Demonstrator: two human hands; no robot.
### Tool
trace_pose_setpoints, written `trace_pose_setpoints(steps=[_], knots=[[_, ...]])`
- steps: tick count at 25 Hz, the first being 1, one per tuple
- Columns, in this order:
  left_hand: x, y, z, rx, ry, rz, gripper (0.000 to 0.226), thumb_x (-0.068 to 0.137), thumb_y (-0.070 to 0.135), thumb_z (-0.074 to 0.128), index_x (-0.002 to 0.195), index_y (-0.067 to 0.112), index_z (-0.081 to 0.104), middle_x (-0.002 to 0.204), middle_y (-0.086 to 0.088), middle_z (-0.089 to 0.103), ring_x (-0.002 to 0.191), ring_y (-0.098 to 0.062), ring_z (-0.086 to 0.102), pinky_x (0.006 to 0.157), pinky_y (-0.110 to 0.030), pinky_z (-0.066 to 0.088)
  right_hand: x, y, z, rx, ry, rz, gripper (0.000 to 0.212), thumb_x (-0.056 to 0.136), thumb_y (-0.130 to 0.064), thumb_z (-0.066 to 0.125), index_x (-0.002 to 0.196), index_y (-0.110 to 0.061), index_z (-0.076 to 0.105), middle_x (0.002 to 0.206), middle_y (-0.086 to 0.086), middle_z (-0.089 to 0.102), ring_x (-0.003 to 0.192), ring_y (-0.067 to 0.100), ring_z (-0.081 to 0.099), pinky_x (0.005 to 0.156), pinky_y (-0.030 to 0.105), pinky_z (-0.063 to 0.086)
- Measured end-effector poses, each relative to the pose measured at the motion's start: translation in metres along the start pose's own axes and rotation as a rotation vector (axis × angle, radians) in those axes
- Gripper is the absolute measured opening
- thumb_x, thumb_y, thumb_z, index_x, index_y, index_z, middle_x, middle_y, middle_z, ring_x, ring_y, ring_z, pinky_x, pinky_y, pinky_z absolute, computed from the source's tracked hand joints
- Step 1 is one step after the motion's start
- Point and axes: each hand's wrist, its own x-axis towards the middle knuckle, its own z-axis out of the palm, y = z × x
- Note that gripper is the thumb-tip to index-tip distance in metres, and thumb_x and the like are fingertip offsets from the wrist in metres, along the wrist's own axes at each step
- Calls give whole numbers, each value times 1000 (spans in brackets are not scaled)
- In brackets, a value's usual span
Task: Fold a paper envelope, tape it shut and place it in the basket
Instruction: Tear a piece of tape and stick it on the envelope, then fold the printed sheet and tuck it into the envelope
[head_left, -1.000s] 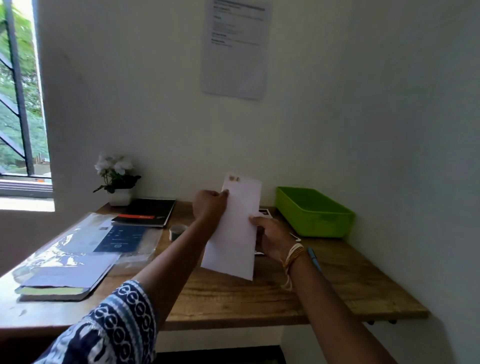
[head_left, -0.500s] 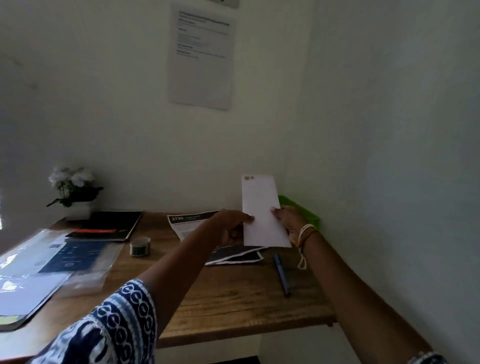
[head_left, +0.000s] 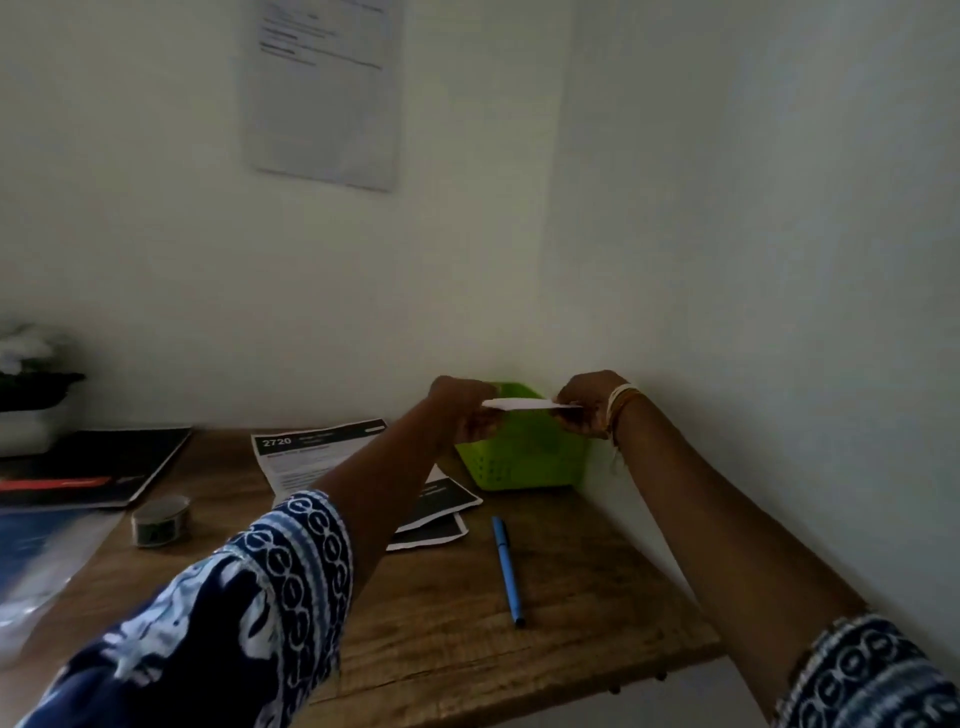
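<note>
1. The left hand pinches one end of the envelope, and the right hand pinches the other.
2. Between the two grips the envelope lies nearly flat, edge-on to the camera.
3. Right under the grips sits the green basket, in the surface's far corner.
4. Nearer than the grips lie a blue pen and printed sheets; a tape roll sits well to their left.

both arms outstretched, left hand and right hand pinching.
</note>
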Motion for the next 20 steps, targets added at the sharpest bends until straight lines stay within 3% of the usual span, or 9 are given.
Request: trace_pose_setpoints(steps=[2, 5, 8, 11, 13, 16, 18, 20], knots=[[7, -2, -5, 120, 40, 45, 17, 89, 11, 62, 79, 4, 51, 72, -12, 56, 53, -17, 53, 39, -19, 45, 14, 3, 3, -55, 6, -43, 19, 87, 8, 50, 75, -6, 48, 80, 11, 53, 66, 19, 57, 38, 19, 50], [14, -8, -11, 245, 68, 94, 16, 90, 13, 61, 96, 1, 54, 80, -10, 57, 55, -18, 54, 47, -24, 41, 35, 8, 7, -136, 21, -13, 17, 87, 5, 53, 74, -6, 50, 77, 10, 56, 67, 19, 59, 41, 21, 53], [14, -18, -20, 385, 93, 152, 30, 90, 15, 62, 112, -4, 56, 93, -16, 59, 56, -17, 56, 52, -28, 44, 43, 16, 16, -459, 205, -75, 4, 75, -2, 67, 74, 0, 63, 73, 16, 66, 70, 28, 67, 62, 33, 59], [5, -25, -35, 464, 91, 182, 28, 89, 15, 63, 111, -1, 63, 86, -14, 61, 60, -17, 59, 59, -31, 49, 32, 24, 21, -739, 353, -243, 38, 79, -20, 64, 112, -3, 60, 114, 21, 64, 107, 35, 62, 89, 39, 51], [-6, -29, -48, 518, 87, 174, 24, 89, 17, 61, 109, 3, 65, 87, -12, 64, 66, -18, 61, 58, -28, 49, 22, 28, 25, -843, 376, -281, 43, 86, -30, 55, 122, -6, 55, 129, 20, 56, 118, 37, 53, 97, 40, 44], [-28, -36, -72, 635, 81, 192, 21, 91, 20, 60, 107, 7, 65, 97, -9, 66, 68, -16, 64, 55, -27, 51, -1, 31, 47, -1025, 483, -371, 44, 90, -38, 45, 121, -8, 57, 129, 17, 55, 122, 37, 46, 100, 43, 36], [-46, -45, -94, 739, 100, 224, 22, 92, 20, 59, 109, 8, 66, 100, -10, 68, 69, -15, 65, 53, -25, 51, -28, 38, 80, -1023, 566, -532, 39, 88, -34, 46, 107, -6, 65, 118, 17, 60, 113, 37, 50, 95, 44, 39], [-62, -54, -117, 851, 143, 272, 22, 91, 16, 60, 109, 7, 68, 102, -13, 70, 78, -20, 68, 54, -24, 51, -54, 50, 116, -931, 525, -700, 31, 83, -29, 51, 87, -5, 70, 99, 19, 66, 99, 38, 58, 83, 42, 46]])
